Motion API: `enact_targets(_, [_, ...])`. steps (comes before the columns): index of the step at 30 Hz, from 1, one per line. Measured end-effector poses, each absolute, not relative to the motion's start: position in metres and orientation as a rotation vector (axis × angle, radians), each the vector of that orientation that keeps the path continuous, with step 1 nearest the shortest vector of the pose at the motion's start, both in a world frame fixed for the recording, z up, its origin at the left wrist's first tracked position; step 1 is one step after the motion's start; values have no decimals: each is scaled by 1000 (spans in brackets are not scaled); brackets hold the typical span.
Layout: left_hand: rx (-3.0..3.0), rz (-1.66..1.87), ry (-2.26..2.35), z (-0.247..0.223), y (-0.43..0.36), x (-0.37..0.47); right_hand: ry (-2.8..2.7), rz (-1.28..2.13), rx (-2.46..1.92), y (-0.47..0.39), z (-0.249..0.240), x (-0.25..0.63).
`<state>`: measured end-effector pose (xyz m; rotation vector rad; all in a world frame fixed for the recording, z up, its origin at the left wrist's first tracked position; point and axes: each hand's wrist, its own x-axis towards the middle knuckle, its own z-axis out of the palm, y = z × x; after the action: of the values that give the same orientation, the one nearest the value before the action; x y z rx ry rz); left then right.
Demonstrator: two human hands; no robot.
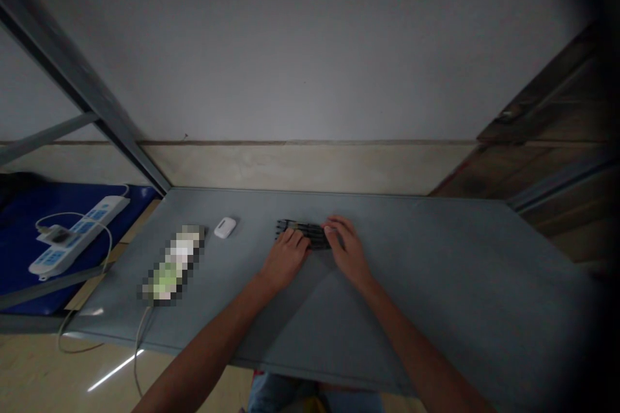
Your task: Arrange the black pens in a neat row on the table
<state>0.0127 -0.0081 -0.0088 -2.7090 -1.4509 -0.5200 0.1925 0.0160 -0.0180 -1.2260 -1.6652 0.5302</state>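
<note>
Several slim black pens lie side by side on the grey surface in front of me, roughly parallel, tips toward the left. My left hand is closed over their left half, its bent fingers resting across them. At the opposite end, my right hand curves its fingers and thumb around the pens' ends. Parts of the pens are hidden under both hands, and fine detail on them is too dark to make out.
To the left on the grey surface are a white earbud case and a blurred-out phone-like object with a cable. A white power strip lies on a blue mat. A metal frame bar slants up at left; a wall stands behind.
</note>
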Motion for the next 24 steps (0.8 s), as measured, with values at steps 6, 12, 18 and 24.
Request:
enact_targets(6, [-2629,-742,-1439,-4,-4,5,-1800,725,-1315,9,-7,197])
enact_targets(12, [-2714,-760,-1332,-5,-4,4,-1753,991,-1267,2,-1,193])
enact_targets(18, [-2212,-870,-1757,19,-19,-9,-1553,983,-1314,7,-5,199])
enact_targets(24, [-1561,-755,-2161,28,-43,-42,-1414,940,-1373,11,-4,207])
